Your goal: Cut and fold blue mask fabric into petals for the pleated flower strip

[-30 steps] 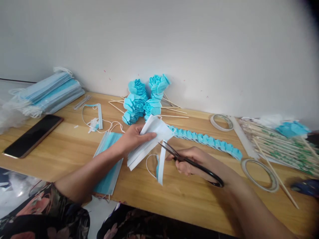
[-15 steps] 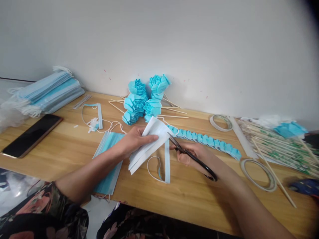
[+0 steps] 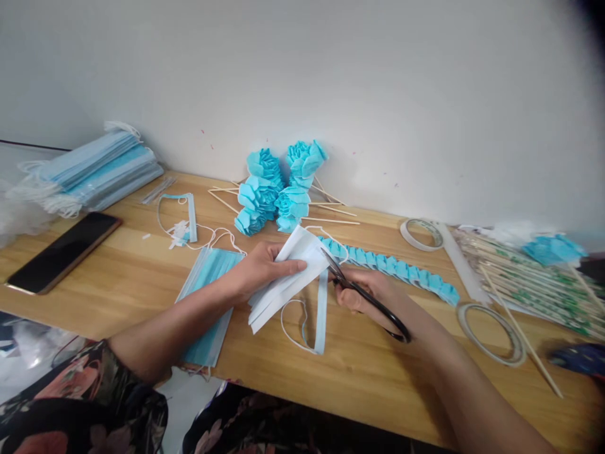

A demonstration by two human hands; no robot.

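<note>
My left hand (image 3: 269, 270) grips a face mask (image 3: 290, 277), its white side up, thumb pressed on top. Black-handled scissors (image 3: 362, 291) are in my right hand (image 3: 362, 290), their blades at the mask's right edge. From that edge hangs a narrow cut strip (image 3: 321, 312) of blue mask border with its ear loop curled on the table. Under my left forearm lies a flat blue face mask (image 3: 215, 277). Just beyond my hands runs a row of pleated blue pieces (image 3: 387, 261).
Blue paper-like flowers (image 3: 262, 189) on sticks lie against the wall. A stack of masks (image 3: 99, 170) and a phone (image 3: 63, 252) sit left. Tape rolls (image 3: 491, 334) and a packet of wooden sticks (image 3: 524, 271) lie right. Small white scraps (image 3: 179, 233) are at left centre.
The view has shifted slightly. The scissor blades sit a little further onto the mask's edge, and the mask has tilted slightly; both hands keep their holds.
</note>
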